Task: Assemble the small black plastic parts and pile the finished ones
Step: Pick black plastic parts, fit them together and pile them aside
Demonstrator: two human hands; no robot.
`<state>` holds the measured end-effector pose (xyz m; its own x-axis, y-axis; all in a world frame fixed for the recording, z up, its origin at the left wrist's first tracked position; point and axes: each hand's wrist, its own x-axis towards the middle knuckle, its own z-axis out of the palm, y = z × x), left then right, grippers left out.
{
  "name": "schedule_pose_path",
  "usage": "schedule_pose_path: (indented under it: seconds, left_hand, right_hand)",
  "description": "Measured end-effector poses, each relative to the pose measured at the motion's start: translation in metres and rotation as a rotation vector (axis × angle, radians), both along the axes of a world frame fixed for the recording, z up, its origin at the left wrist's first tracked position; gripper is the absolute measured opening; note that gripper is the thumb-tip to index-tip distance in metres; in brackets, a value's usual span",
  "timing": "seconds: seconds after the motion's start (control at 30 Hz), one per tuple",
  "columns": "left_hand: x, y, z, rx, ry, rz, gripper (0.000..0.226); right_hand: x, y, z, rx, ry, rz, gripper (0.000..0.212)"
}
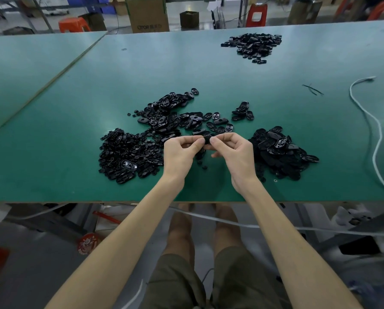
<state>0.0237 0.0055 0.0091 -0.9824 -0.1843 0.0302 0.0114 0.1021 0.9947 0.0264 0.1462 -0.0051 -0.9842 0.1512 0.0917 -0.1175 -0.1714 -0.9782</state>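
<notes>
**Two Hands, One Little Black Part, Right Over the Loose Stock**

Here we are at the green table (75,152), and both hands meet in mid-air just above its near half. The left hand (179,151) and the right hand (233,150) pinch the same black part (207,139) from opposite sides, thumbs and forefingers pressed in on it and the other fingers curled under. It looks like the push-together step of one assembly.

Now the danger. The part hangs right between the heap of small round pieces (128,155) on the left and the heap of oval shells (282,150) on the right. More ovals (171,114) are scattered just behind. If a fingertip slips off that slick plastic, the part could drop into black stock and be hard to find again. If the halves are squeezed while skewed, I'd guess they could jam or pop apart.

Which way does it point? Only a rounded dark lump shows between the fingertips. Its long axis seems to run across, hand to hand, but the fingers cover both ends, so I can't say for sure.

Far across the table sits another pile (253,45), possibly the finished ones.
</notes>
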Motion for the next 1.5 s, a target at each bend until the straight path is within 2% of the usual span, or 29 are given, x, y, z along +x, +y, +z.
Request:
schedule_pose_path:
  seconds: [0.77, 0.97, 1.1, 1.5]
  left_hand:
    - [0.0019, 0.0001, 0.0011, 0.044, -0.032, 0.001, 0.006]
    - [0.0033, -0.0002, 0.0027, 0.109, 0.018, -0.016, 0.010]
    - [0.0027, -0.0003, 0.0027, 0.166, 0.055, -0.017, 0.013]
    - [0.0008, -0.0043, 0.0062, 0.308, 0.068, -0.040, 0.028]
  right_hand:
    - [0.0008, 0.0012, -0.0004, -0.023, 0.016, 0.033, 0.008]
    - [0.0020, 0.0012, 0.0006, -0.076, 0.032, 0.029, 0.011]
    - [0.0027, 0.0018, 0.0037, -0.093, 0.037, 0.078, 0.027]
    - [0.0014, 0.0030, 0.0015, -0.033, 0.039, 0.088, 0.019]
